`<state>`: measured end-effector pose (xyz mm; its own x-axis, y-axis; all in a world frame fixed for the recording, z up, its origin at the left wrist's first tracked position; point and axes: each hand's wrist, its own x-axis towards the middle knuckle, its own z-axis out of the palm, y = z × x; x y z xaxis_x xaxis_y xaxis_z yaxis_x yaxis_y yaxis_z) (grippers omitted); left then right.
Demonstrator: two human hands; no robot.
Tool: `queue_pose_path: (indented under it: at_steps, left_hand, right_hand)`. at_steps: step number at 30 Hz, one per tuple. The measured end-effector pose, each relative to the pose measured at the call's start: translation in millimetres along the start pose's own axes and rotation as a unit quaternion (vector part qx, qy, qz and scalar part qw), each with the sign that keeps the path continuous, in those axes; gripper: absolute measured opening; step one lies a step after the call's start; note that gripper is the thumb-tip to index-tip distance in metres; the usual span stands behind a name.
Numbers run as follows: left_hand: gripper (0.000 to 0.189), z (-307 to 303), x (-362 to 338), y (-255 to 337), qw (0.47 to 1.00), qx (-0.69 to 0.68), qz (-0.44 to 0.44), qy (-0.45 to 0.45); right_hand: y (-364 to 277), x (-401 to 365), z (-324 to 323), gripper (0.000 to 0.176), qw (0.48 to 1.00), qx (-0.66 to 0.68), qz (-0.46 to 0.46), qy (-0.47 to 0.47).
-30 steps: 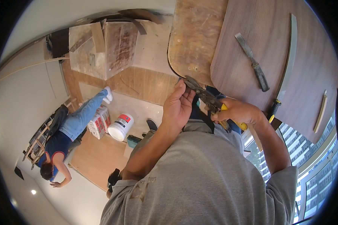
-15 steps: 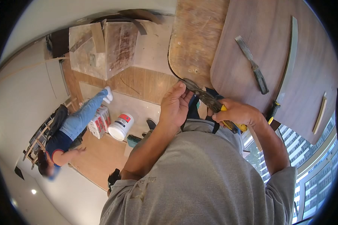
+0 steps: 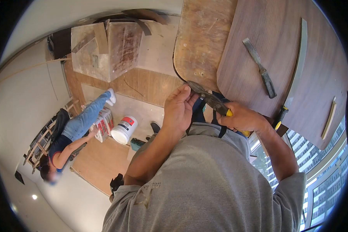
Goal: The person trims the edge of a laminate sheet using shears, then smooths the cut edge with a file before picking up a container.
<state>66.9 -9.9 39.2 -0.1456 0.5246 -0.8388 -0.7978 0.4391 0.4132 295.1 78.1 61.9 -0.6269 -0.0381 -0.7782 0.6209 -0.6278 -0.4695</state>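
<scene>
In my right hand (image 3: 245,118) is a pair of snips (image 3: 212,101) with dark jaws and yellow on the handles, my fingers wrapped round the grips. The jaws point up and left, at the end of a thin dark edging strip (image 3: 176,72) that runs along the rounded corner of a plywood board (image 3: 203,42). My left hand (image 3: 178,112) is pinched at that strip end, thumb beside the jaw tips. Whether the jaws have the strip between them is too small to tell.
On the wood-grain panel (image 3: 245,19) at right lie a chisel (image 3: 260,67), a long metal blade (image 3: 299,63) with a black-and-yellow handle, and a pencil (image 3: 329,118). A white bucket (image 3: 123,130), boxes (image 3: 103,125) and another person (image 3: 79,127) are on the left. Windows stand at lower right.
My right hand has closed further round the snips, and the yellow handles show less. My left hand has barely moved. The other person's arm has moved toward the boxes.
</scene>
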Motion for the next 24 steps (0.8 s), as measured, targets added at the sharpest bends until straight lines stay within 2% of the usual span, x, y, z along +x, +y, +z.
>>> queue_pose_path:
  at_steps: [2, 3, 5, 6, 8, 9, 11, 16, 18, 21, 24]
  left_hand:
    - [0.019, -2, 0, 1, 1.0, -0.008, 0.001, -0.009]
    - [0.02, -4, 0, 2, 1.0, -0.015, 0.001, -0.017]
    - [0.021, -12, 0, 5, 0.999, -0.024, 0.0, -0.045]
    - [0.022, -10, 0, 8, 0.997, -0.032, -0.001, -0.074]
    - [0.018, -4, -4, 8, 0.998, -0.019, 0.005, -0.058]
    - [0.015, 0, -7, 7, 0.999, -0.007, 0.012, -0.042]
    - [0.015, 0, -7, 2, 0.999, -0.009, 0.024, -0.044]
    - [0.023, -7, -6, -5, 0.995, -0.031, 0.049, -0.08]
    - [0.022, -5, -8, 1, 0.998, -0.061, 0.01, -0.024]
    - [0.021, -4, -5, 3, 0.995, -0.097, -0.015, -0.033]
    - [0.017, -11, 0, -6, 0.993, -0.119, -0.014, -0.007]
  right_hand:
    - [-8, -4, -1, 0.03, 0.999, -0.048, -0.016, -0.011]
    - [0, -3, 1, 0.03, 0.999, -0.047, -0.016, -0.011]
    - [24, -3, 9, 0.035, 0.992, 0.041, -0.114, -0.041]
    - [25, -7, 8, 0.035, 0.992, 0.041, -0.113, -0.04]
    - [25, -16, 6, 0.041, 0.99, -0.098, -0.098, -0.033]
    - [30, -15, 6, 0.041, 0.99, -0.097, -0.098, -0.033]
    - [40, -12, 7, 0.043, 0.997, -0.054, -0.038, -0.029]
    - [27, -6, 1, 0.039, 0.996, -0.078, -0.046, -0.028]
    - [23, -2, 0, 0.037, 0.993, -0.101, -0.052, -0.025]
    - [17, -1, -1, 0.035, 0.994, -0.096, -0.037, -0.045]
    - [24, 0, 1, 0.037, 0.996, -0.085, -0.029, -0.011]
